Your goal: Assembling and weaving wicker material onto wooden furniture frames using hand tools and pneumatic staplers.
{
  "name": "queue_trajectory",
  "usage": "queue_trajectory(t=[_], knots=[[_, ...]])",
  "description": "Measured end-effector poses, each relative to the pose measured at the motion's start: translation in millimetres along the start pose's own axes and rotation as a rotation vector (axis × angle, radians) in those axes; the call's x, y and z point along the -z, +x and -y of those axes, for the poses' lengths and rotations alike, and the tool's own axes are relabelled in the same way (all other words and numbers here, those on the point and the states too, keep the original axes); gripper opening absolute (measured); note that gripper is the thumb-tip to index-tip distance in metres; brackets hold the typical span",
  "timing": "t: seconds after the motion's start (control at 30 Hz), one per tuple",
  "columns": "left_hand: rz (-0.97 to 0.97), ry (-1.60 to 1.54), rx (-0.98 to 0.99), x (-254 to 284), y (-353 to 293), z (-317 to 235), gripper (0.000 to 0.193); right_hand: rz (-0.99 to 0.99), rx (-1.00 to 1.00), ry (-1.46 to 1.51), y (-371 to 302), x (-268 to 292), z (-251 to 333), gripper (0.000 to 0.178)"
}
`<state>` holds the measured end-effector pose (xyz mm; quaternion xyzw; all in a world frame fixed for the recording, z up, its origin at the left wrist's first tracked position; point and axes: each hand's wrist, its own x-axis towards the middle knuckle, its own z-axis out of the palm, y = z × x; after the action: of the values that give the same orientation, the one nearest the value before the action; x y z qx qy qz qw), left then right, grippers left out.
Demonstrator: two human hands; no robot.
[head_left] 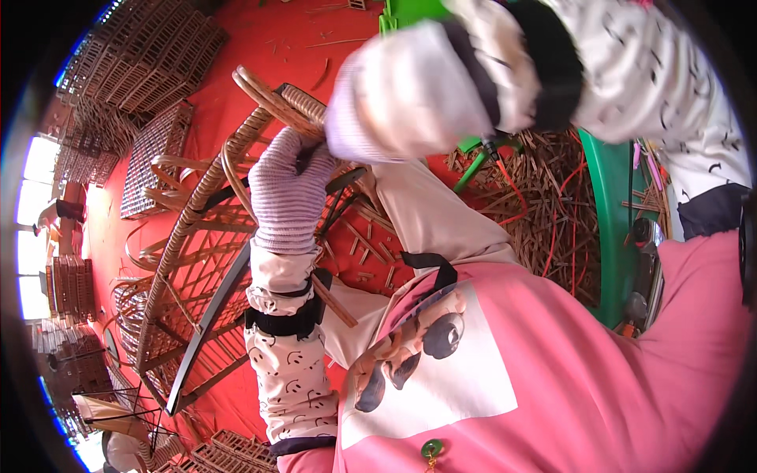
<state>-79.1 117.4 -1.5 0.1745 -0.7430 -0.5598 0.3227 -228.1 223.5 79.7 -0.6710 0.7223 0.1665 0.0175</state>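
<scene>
A half-woven brown wicker basket (201, 209) leans at a slant to my left, with looped cane ends sticking out and a dark flat band along it. My left hand (290, 185), in a purple-and-white striped knit glove, is closed at its upper corner, where bent cane strips (276, 102) curve over the rim. Most of those fingertips are hidden. My right hand (394, 98), in the same kind of glove, is smeared by motion just right of that corner. Its fingers and anything in them cannot be made out. A short cane strip (335, 301) shows below my left wrist.
Stacks of brown woven trays (150, 55) stand on the red floor (268, 39) at far left. Right of my knee lies a heap of cane offcuts (544, 229) with an orange cord across it. A green plastic edge (607, 229) rises beyond the heap, near metal tools.
</scene>
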Motion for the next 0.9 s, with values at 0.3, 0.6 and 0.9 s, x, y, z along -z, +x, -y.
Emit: queue_trajectory(t=[0.3, 0.6, 0.9], knots=[[-0.002, 0.054, 0.028, 4.4, -0.4, -2.1, 0.013, -0.014, -0.033, 0.043, -21.0, -23.0, 26.2, 0.024], [-0.004, 0.037, 0.109, 0.5, -0.5, -4.3, 0.012, -0.015, -0.007, 0.044, -14.2, -11.3, 22.5, 0.023], [0.008, 0.012, 0.105, -3.8, -0.3, -1.7, 0.010, 0.016, -0.023, 0.021, -5.7, -2.3, 20.4, 0.023]])
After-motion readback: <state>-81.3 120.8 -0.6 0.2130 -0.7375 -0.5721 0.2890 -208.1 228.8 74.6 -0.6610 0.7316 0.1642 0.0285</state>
